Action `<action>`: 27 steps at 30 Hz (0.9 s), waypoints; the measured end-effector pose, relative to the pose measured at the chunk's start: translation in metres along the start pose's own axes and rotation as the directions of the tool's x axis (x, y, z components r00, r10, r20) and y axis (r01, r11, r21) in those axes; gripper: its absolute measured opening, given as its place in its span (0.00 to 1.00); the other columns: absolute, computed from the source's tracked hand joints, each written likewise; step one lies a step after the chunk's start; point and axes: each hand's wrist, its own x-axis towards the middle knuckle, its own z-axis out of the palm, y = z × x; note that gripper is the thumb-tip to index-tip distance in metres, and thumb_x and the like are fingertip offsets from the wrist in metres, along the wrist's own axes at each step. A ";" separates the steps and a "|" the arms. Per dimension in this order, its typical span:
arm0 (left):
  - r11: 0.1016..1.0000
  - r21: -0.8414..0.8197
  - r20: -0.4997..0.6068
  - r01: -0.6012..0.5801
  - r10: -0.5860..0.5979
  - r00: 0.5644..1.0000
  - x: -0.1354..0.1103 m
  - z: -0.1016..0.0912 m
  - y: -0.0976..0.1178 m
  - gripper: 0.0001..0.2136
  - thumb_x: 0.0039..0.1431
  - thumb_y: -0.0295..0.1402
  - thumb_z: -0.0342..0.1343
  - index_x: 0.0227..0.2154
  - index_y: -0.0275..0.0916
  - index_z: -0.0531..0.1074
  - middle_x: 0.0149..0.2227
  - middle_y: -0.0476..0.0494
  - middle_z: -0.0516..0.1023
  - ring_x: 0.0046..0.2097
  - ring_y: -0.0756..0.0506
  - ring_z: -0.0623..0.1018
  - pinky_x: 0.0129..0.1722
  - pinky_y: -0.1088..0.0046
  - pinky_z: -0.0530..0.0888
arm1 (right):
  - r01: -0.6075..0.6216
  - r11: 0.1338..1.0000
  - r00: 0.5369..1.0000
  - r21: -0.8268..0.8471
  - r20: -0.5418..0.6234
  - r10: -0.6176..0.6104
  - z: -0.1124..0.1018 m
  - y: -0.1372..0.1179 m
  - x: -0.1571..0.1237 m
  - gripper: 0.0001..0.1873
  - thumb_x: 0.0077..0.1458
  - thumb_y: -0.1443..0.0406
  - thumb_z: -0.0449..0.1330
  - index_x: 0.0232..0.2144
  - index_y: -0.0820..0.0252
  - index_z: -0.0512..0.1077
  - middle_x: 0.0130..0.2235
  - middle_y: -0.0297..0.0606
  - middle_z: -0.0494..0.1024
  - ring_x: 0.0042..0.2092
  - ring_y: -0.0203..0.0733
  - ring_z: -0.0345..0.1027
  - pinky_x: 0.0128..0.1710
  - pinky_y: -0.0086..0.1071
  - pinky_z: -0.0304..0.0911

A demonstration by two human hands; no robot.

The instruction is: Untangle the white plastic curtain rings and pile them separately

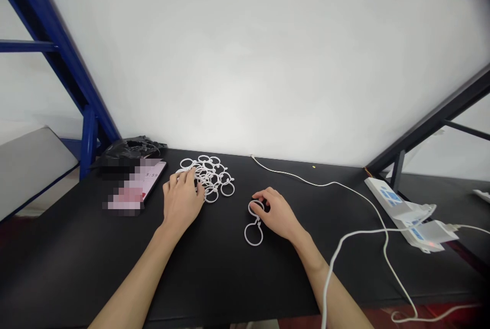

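Note:
My left hand (pixel 182 201) rests at the near left side of a pile of white curtain rings (pixel 214 178), its fingers apart and its fingertips among the rings. Whether it touches one ring in particular I cannot tell. To the right, my right hand (pixel 277 214) pinches a white curtain ring (pixel 249 210) between thumb and fingers, just over the black table. Another curtain ring (pixel 245 237) lies directly below that one, their small eyelets close together; whether they are linked is unclear.
A phone (pixel 153 178) and a black plastic bag (pixel 132 151) lie left of the pile. At the right is a white power strip (pixel 383 196) with chargers. A white cable (pixel 298 179) loops across the black table (pixel 214 273) and over my right forearm. A blue frame (pixel 72 69) rises at left.

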 end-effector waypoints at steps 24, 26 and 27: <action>0.688 -0.319 -0.088 -0.652 0.664 0.743 -0.027 0.022 0.042 0.06 0.64 0.30 0.55 0.34 0.43 0.76 0.45 0.45 0.76 0.48 0.41 0.69 0.48 0.58 0.69 | 0.091 0.940 0.988 0.328 -0.145 -0.045 0.015 -0.003 0.003 0.06 0.59 0.64 0.60 0.39 0.55 0.75 0.37 0.35 0.78 0.35 0.37 0.71 0.38 0.31 0.66; 0.687 -0.361 -0.134 -0.631 0.631 0.764 -0.025 0.020 0.043 0.06 0.64 0.30 0.54 0.33 0.42 0.76 0.44 0.45 0.76 0.46 0.42 0.69 0.47 0.60 0.70 | 0.083 0.935 0.991 0.344 -0.129 -0.041 0.012 -0.005 0.002 0.07 0.58 0.62 0.61 0.40 0.56 0.75 0.38 0.36 0.78 0.37 0.37 0.71 0.39 0.32 0.66; 0.687 -0.384 -0.148 -0.617 0.614 0.775 -0.024 0.019 0.043 0.07 0.64 0.30 0.54 0.33 0.42 0.76 0.44 0.45 0.76 0.46 0.43 0.70 0.47 0.61 0.70 | 0.075 0.933 0.993 0.352 -0.114 -0.037 0.011 -0.005 0.002 0.08 0.57 0.62 0.62 0.39 0.56 0.76 0.37 0.36 0.79 0.37 0.38 0.72 0.39 0.32 0.67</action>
